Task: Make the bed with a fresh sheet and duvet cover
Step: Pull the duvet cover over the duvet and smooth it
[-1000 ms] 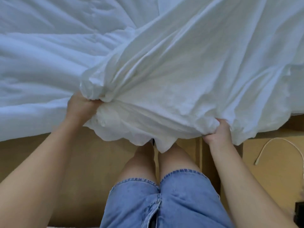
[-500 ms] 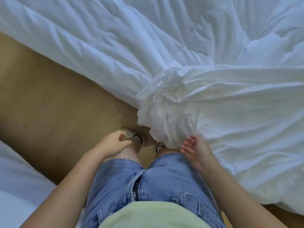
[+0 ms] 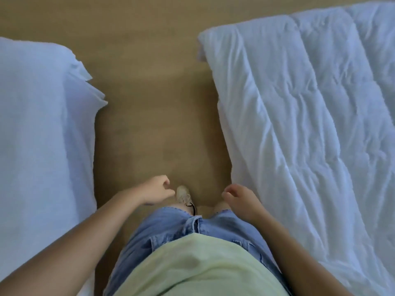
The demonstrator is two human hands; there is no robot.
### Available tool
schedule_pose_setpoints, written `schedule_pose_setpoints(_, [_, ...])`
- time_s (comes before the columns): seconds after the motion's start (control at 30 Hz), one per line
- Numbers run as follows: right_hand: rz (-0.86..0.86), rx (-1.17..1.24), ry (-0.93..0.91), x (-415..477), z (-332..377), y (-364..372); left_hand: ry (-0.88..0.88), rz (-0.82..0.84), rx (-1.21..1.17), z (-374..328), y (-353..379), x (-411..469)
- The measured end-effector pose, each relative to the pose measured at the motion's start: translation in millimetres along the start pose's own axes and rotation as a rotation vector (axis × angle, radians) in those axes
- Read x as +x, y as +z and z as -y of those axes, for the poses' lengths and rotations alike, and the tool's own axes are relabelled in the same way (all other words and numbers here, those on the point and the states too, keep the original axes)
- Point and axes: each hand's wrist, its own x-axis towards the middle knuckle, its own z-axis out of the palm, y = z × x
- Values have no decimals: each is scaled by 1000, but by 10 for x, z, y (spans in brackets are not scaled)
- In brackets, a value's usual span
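By the duvet (image 3: 310, 124), left hand (image 3: 157, 190) and right hand (image 3: 241, 200) hang loose.

- The duvet (image 3: 310, 124): white cloth, matt and padded, its surface crinkled with many fine creases.
- The sheet (image 3: 38, 129) on the left: white cloth, matt and smooth, with hardly a crease.
- The floor (image 3: 154, 99): tan, smooth and matt. It looks like wood, but the grain is too blurred to tell.
- The shorts (image 3: 171, 229): blue denim with a frayed hem.
- The shirt (image 3: 192, 272): pale green cloth, smooth and matt.
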Motion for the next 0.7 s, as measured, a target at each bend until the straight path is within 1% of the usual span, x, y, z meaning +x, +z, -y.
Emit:
schedule_pose_setpoints(0.07, [56,-118,-76,314,422,-125,-56,-36,-119,216,-449,110])
schedule_pose_setpoints(0.13, [109,-216,-112,682,761,-298,-90,-63,-269,357,-810,248])
schedule_pose_setpoints(0.2, [125,-251,-109,1105,1058,-498,-82,-54,-453,386,-1096,421])
schedule_pose_setpoints(0.27, [115,-260,-110,1533,1356,-692,-86,-41,-549,322,-1361,597])
schedule_pose_setpoints(0.33, [140,-264,-121,1948,1653,-867,-106,-42,-558,284,-1667,826])
schedule_pose_setpoints(0.43, [203,-231,-146,2592,2115,-1242,-130,-57,-505,262,-2337,1239])
schedule_pose_setpoints(0.5, [169,-165,-176,3051,2490,-1646,-160,-79,-483,169,-2945,1517])
schedule_pose_setpoints(0.6, [20,-72,-208,3643,3154,-2301,-135,-188,-477,-71,-3977,1868])
schedule_pose_setpoints(0.63, [2,-75,-215,3799,3365,-2483,-100,-233,-463,-158,-4291,1985])
schedule_pose_setpoints(0.7, [34,-102,-215,4106,3700,-2773,-46,-286,-427,-345,-4865,2194])
